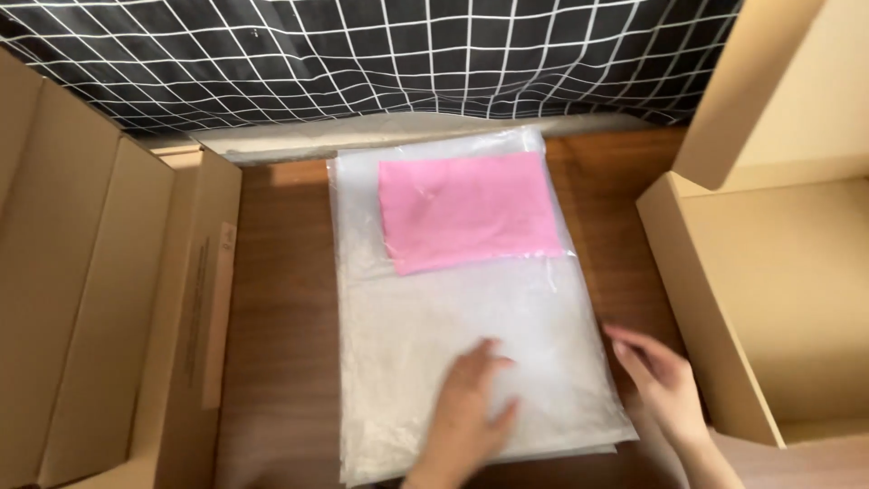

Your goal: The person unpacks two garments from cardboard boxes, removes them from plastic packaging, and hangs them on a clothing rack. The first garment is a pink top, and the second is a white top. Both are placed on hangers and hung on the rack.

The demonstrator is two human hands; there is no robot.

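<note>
Occlusions and cut-offs, head view.

Both forearms leave the frame at the bottom edge; left hand (pixel 471 403) is slightly motion-blurred at the fingertips, right hand (pixel 665 380) likewise. Clear plastic bag (pixel 425 335): near-left corner hidden under the left hand, its lower edge close to the frame limit. Pink cloth (pixel 466 208) sits inside the bag; film glare blurs its fold lines. Left cardboard box (pixel 100 299) is cut by the left and bottom edges; printing on its flap is too small to tell. Right cardboard box (pixel 778 290) is cut by the right edge, contents not visible. Checked fabric (pixel 407 54) is cropped at the top. Wooden surface (pixel 281 299) is mostly covered.
</note>
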